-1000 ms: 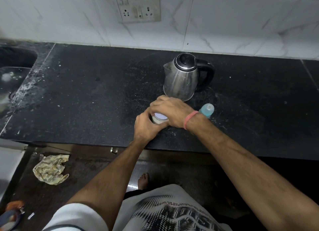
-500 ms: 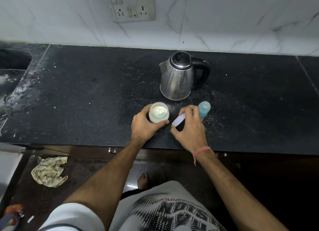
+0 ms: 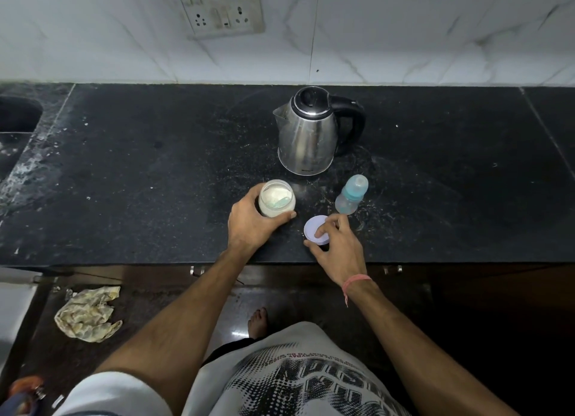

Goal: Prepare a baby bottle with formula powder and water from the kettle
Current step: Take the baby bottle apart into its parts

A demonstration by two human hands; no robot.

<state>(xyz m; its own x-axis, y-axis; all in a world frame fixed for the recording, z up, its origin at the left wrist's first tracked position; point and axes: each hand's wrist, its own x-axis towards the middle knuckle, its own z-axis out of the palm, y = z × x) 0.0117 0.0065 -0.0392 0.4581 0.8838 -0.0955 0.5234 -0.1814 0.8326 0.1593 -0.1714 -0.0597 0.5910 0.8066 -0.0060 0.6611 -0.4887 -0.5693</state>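
My left hand (image 3: pixel 249 221) grips an uncapped jar of white formula powder (image 3: pixel 277 198) standing on the black counter (image 3: pixel 140 173); a pale scoop lies inside the powder. My right hand (image 3: pixel 334 244) holds the jar's pale lilac lid (image 3: pixel 312 227) flat against the counter, fingers on its top and rim. A small baby bottle with a blue teat cap (image 3: pixel 352 195) stands upright just beyond the lid. Behind both, a steel kettle (image 3: pixel 308 132) sits with its black handle to the right.
A sink basin (image 3: pixel 15 120) opens at the counter's far left. A wall socket plate (image 3: pixel 222 9) is on the marble backsplash. A crumpled cloth (image 3: pixel 88 313) lies on the floor below the counter edge, left of my leg.
My right hand took the lid off the jar, carried it right and lowered it flat onto the counter. My left hand kept its hold on the jar.
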